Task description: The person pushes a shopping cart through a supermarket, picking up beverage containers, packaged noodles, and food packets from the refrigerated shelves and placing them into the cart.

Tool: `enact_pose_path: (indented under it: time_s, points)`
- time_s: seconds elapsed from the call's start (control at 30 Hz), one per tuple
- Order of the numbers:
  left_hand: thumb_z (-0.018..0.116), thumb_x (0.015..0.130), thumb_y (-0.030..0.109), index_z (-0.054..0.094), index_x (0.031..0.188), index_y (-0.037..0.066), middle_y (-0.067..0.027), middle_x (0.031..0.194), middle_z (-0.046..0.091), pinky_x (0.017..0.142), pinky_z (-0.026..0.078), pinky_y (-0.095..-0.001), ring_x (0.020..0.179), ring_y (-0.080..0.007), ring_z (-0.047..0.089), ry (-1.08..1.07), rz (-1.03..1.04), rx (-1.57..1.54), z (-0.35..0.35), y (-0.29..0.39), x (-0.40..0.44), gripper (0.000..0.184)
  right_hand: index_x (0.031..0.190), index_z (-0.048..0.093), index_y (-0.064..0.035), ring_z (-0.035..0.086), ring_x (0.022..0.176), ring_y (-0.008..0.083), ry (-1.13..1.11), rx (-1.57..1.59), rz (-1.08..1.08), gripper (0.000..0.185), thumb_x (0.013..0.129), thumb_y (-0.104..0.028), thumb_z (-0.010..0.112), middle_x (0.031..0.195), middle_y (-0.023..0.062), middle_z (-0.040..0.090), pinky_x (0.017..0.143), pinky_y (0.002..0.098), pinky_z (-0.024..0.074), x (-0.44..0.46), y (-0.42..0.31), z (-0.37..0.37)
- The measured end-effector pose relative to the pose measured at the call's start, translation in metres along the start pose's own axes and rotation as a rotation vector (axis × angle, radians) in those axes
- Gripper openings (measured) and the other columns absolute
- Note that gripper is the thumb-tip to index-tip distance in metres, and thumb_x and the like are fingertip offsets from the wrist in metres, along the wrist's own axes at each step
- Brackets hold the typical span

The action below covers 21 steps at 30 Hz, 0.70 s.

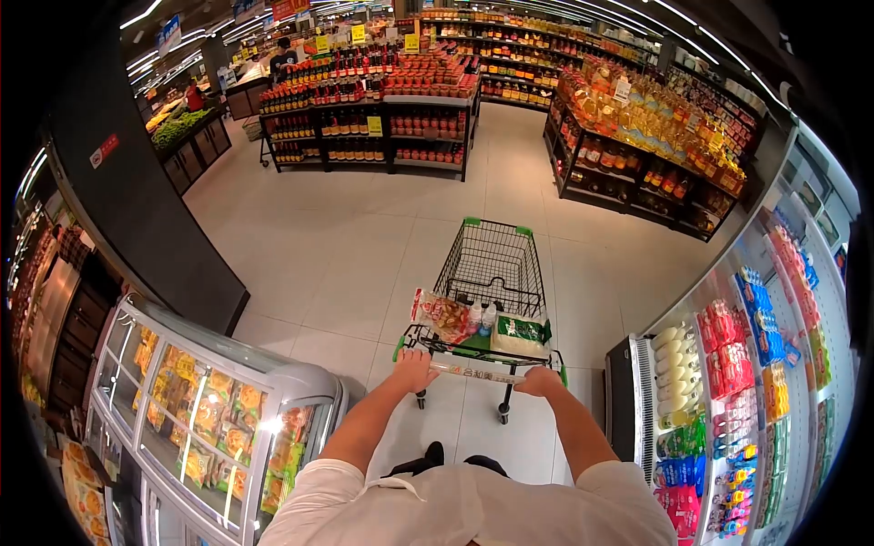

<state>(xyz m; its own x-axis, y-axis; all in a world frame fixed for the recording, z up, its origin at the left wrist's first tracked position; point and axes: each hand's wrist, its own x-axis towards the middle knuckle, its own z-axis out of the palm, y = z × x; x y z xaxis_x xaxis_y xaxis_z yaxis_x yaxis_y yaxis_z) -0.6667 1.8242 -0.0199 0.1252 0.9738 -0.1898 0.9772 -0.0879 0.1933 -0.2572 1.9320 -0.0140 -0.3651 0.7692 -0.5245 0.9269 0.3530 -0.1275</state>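
Note:
Both my hands are on the handle point(473, 371) of a black wire shopping cart point(492, 264) with green corners. My left hand point(414, 371) wraps round the left end of the bar, and my right hand point(541, 381) grips the right end. At the near end of the cart lie a red and clear food bag point(442, 314), two small bottles point(482, 318) with pale caps, and a green and white package point(522, 335). The far part of the basket shows bare wire.
A glass-topped freezer point(205, 400) with packaged food stands close on my left. To my right is a refrigerated shelf point(692, 400) of packs and bottles. Ahead are a sauce display point(364, 114), an oil display point(646, 136) and a dark pillar point(137, 173). Tiled floor point(337, 246) lies between them.

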Motion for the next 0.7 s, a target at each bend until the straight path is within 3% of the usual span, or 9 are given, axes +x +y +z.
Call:
enact_pose_path:
  time_s: [0.33,0.6,0.7]
  points:
    - [0.067,0.100,0.065,0.058,0.144,0.001,-0.0241,0.143,0.062,0.129,0.024,-0.0676,0.142,-0.0409,0.054,-0.072,0.011,0.127,-0.050,-0.091,0.181,0.078,0.113,0.086,-0.0085,0.079,0.112,0.0376,0.046,0.132,0.082,0.066,0.081,-0.066,0.073,0.117,0.0203,0.082,0.095,0.0491,0.0636,0.120,-0.031,-0.088]
    - [0.082,0.088,0.055,0.055,0.146,0.000,-0.0266,0.147,0.058,0.129,0.020,-0.0700,0.148,-0.0455,0.047,-0.086,0.032,0.237,-0.087,-0.142,0.343,0.085,0.108,0.086,-0.0091,0.081,0.102,0.0348,0.211,0.219,0.224,0.066,0.080,-0.068,0.075,0.109,0.0161,0.083,0.087,0.0472,0.0655,0.229,-0.023,-0.149]
    - [0.080,0.089,0.060,0.053,0.148,-0.003,-0.0274,0.148,0.056,0.126,0.021,-0.0725,0.146,-0.0451,0.047,-0.169,0.049,0.359,-0.108,-0.148,0.394,0.090,0.108,0.087,-0.0100,0.082,0.098,0.0340,0.179,0.239,0.286,0.066,0.081,-0.069,0.072,0.104,0.0140,0.084,0.083,0.0476,0.0650,0.267,-0.019,-0.167]
